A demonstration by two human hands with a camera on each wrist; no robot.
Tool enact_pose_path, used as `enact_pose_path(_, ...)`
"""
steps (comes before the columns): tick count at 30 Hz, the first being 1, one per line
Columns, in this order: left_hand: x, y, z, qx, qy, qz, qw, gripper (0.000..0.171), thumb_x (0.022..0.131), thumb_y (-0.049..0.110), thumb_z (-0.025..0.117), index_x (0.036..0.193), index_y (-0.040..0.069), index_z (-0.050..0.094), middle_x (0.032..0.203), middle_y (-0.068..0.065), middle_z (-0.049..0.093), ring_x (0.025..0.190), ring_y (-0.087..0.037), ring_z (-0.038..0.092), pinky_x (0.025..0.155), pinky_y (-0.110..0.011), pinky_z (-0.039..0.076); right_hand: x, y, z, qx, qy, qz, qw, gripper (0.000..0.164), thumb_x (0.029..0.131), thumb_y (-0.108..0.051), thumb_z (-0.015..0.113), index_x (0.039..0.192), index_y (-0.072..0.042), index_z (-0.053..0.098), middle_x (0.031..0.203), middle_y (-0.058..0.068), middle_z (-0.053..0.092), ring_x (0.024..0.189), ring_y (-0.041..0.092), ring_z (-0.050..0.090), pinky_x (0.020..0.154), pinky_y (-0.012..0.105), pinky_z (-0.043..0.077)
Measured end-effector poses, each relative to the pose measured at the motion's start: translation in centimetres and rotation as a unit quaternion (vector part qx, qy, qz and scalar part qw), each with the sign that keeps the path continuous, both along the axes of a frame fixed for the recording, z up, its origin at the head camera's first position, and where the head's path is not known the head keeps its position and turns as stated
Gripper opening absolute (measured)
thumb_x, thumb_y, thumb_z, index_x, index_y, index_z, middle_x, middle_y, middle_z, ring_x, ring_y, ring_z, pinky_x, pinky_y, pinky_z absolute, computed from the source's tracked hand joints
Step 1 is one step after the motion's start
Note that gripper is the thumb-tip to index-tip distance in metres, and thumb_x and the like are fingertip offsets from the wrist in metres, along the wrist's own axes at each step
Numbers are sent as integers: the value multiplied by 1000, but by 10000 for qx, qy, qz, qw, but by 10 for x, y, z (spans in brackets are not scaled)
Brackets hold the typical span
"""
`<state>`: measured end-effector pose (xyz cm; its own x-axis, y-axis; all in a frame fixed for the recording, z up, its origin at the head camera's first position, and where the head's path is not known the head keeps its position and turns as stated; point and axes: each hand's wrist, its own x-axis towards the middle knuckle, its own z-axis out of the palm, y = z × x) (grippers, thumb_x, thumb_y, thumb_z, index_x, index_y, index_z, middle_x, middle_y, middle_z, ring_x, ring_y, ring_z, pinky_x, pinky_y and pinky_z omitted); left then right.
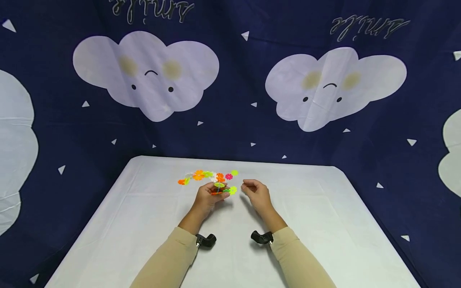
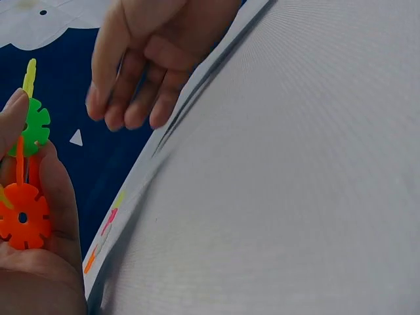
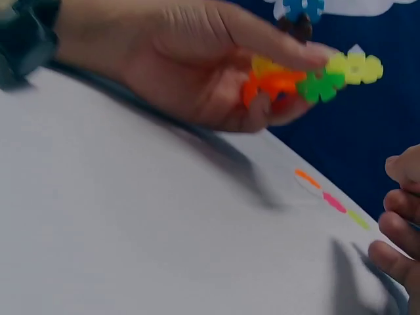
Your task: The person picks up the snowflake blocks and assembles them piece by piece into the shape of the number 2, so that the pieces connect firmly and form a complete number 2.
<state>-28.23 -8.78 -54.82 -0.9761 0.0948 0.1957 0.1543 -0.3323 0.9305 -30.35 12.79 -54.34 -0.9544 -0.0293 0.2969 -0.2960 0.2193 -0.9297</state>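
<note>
My left hand [image 1: 204, 199] holds a cluster of joined plastic snowflake discs, pinched between thumb and fingers above the white table. In the left wrist view an orange disc [image 2: 25, 223] lies against the palm and a green disc [image 2: 38, 125] is by the thumb. A yellow disc [image 3: 354, 67] sticks out past the fingertips in the right wrist view, and a blue disc [image 3: 303, 8] shows above the thumb. Part of the cluster is hidden by the fingers. To the right, apart from the cluster, my right hand [image 1: 258, 196] hovers with loosely bent fingers and holds nothing.
Several loose discs lie in a row on the table beyond the left hand, among them an orange one [image 1: 198, 175], a pink one [image 1: 229, 176] and a yellow-green one [image 1: 235, 173]. A dark blue cloth [image 1: 237, 80] with clouds hangs behind the white table [image 1: 324, 224].
</note>
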Motion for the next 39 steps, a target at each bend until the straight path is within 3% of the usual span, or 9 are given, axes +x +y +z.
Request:
enact_pose_path(4,-2,-2,-2,-81,-82,31,9999,39,83,-9,85,119,-8,72,106,-17,77,87,-20,73,67,-27,60,-17,-2,-3,670,116,-272,9973,27,94,-6,79,118,7,74,109,13,75,101,28,71,89,35,59)
enact_pose_path(9,-3,-4,-3,-74,-95,10,9999,42,84,-9,84,123,-12,69,107,-17,77,90,-20,73,69,-27,61,-37,-8,-4,1552,142,-246,9875,33,92,-8,82,122,3,74,119,15,73,113,30,67,100,44,54)
enact_pose_path(18,-2,-4,-1,37,-103,94,9999,32,85,-10,82,115,-6,71,121,-31,69,95,-21,74,72,-29,62,-72,-23,1,2922,550,50,9548,41,96,-4,76,135,5,66,137,20,64,131,38,55,116,50,38)
enact_pose_path(21,-1,-3,-4,22,-139,26,9999,29,85,-12,82,112,-6,71,126,-35,65,95,-21,74,71,-29,62,-78,-25,0,3344,435,11,9414,44,98,-8,75,138,4,64,143,20,62,135,40,51,117,53,34)
enact_pose_path(24,0,-1,-3,-9,-109,6,9999,28,85,-13,81,110,-7,70,126,-36,64,93,-20,73,70,-27,62,-83,-26,1,3548,195,-47,9347,46,99,-14,76,141,1,64,146,17,60,137,40,48,116,56,33)
enact_pose_path(31,-3,-1,1,-94,-56,50,9999,30,85,-13,81,113,-9,70,121,-33,68,91,-20,73,68,-25,60,-93,-30,7,3634,-179,22,9314,34,101,-20,75,132,-5,73,150,13,57,139,38,43,114,56,34)
enact_pose_path(36,-3,-3,2,-102,-177,69,9998,30,85,-13,81,112,-8,70,123,-35,66,90,-19,73,67,-25,60,-92,-29,0,3602,218,-101,9326,30,101,-20,75,124,0,73,138,17,62,130,39,50,111,54,37)
enact_pose_path(39,-2,-3,1,-156,-172,75,9997,31,85,-12,82,114,-11,69,121,-32,69,89,-19,73,67,-25,60,-84,-26,-6,3215,376,-192,9460,32,102,-19,74,127,1,69,126,16,66,119,35,57,107,48,44)
